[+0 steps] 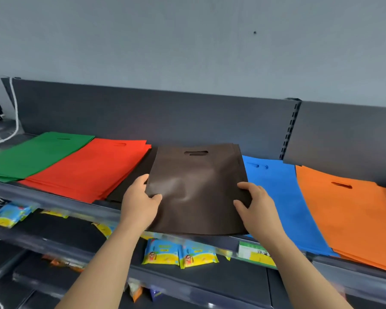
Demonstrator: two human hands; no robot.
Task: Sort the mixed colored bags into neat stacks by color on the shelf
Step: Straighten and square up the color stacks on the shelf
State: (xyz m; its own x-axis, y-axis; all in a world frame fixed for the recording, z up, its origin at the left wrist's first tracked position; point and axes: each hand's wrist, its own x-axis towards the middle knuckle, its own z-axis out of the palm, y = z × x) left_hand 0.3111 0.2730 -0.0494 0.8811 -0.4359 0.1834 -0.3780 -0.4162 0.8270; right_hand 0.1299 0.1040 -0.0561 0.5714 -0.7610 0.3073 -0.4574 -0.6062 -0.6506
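The brown bags (196, 186), a thin stack with its die-cut handle slot toward the back panel (165, 117), sit at the middle of the top shelf (42, 195). Their near edge juts out past the shelf's front rail, and the top sheet is slightly rumpled between the two hands.

The left hand (138, 201) pinches the stack's left edge, with the thumb lying on top and the fingers (143, 177) curled round the side. The right hand (256, 206) grips the right edge. Its thumb and forefinger are spread apart on the top face (the other fingers are hidden behind the hand, so I cannot tell how they lie).

A dark strip (129, 181) of more flat material shows just under the stack's left side. To the left lies the red stack (91, 168), fanned a little at its corner. The green stack (36, 155) is beyond it, and the red partly covers it. To the right lies the blue stack (279, 197), touching the brown one, then the orange stack (348, 210), which overlaps the blue.

On the shelf below are yellow-and-blue wipe packets (181, 253), and a green and yellow price label (255, 253) sits on the rail. A white cable (15, 112) hangs at far left, against the grey wall (187, 41).
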